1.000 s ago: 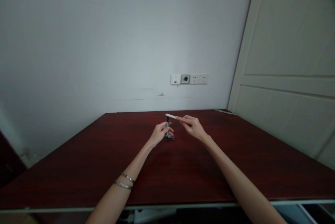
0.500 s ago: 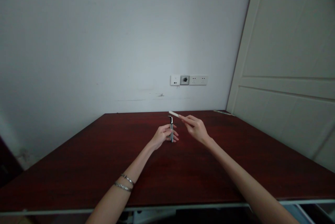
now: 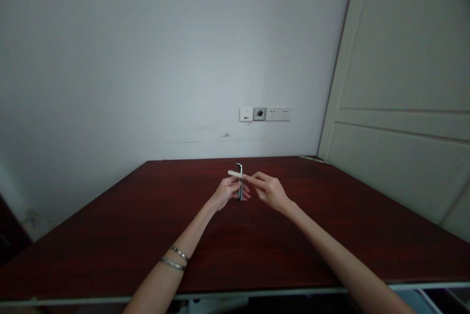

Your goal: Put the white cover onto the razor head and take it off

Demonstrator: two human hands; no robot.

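Note:
Above the middle of the table, my left hand (image 3: 226, 193) grips a slim dark upright tool (image 3: 240, 191) with a shiny metal top that bends to the left. The tool's exact kind is too small to make out. Fingers of this hand show behind and to the right of its shaft. My right hand (image 3: 270, 191) pinches a short white stick (image 3: 234, 173) at its right end. The stick lies nearly level and crosses in front of the tool's upper shaft, just below the bent top. Whether the two touch, I cannot tell.
A dark red wooden table (image 3: 147, 235) spreads under both hands. Behind it rises a pale wall (image 3: 183, 59) with a row of sockets and switches (image 3: 265, 114). A white panelled door (image 3: 404, 84) stands on the right. A thin flat strip (image 3: 313, 159) lies at the far right corner.
My right hand has moved down and left, bringing the white stick from above the tool to across its upper shaft. My left hand and the tool have barely moved.

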